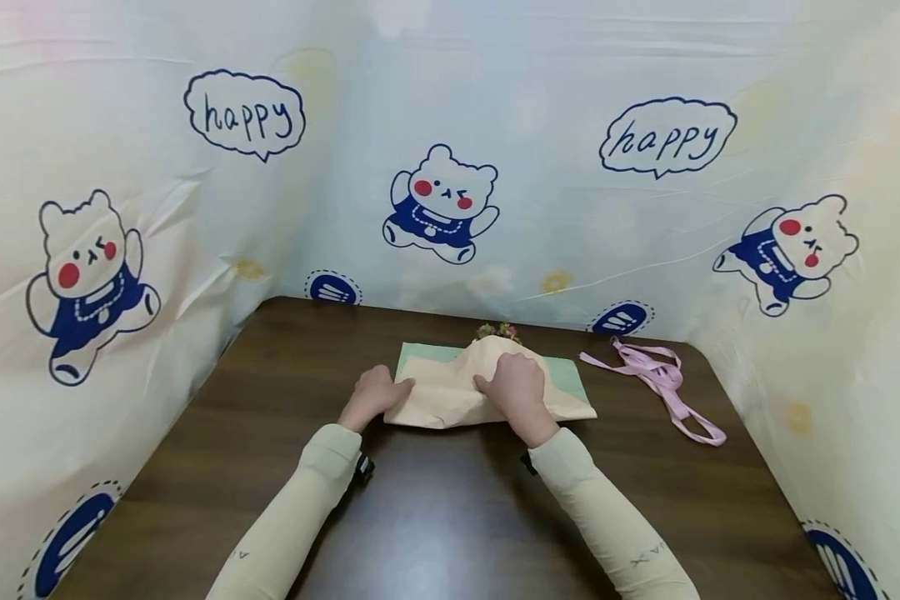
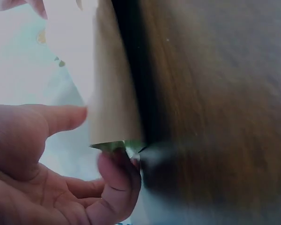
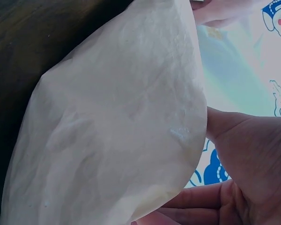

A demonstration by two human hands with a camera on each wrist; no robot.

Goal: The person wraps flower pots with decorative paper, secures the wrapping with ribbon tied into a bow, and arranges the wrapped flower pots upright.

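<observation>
Cream wrapping paper (image 1: 438, 396) lies across the middle of the table over a pale green sheet (image 1: 568, 379), whose corners show on both sides. A small bunch of flowers (image 1: 499, 332) pokes out past the paper's far edge; the rest is hidden under it. My left hand (image 1: 375, 393) holds the paper's left edge, and in the left wrist view its fingers (image 2: 119, 183) curl beneath that edge. Near the centre, my right hand (image 1: 521, 387) grips a raised, bulging part of the paper. The right wrist view has the creased paper (image 3: 117, 112) covering some of the right fingers.
A tangled pink ribbon (image 1: 663, 379) lies on the right of the dark wooden table (image 1: 435, 517). Behind the table and along both sides hangs a pale curtain (image 1: 555, 225) printed with cartoon bears.
</observation>
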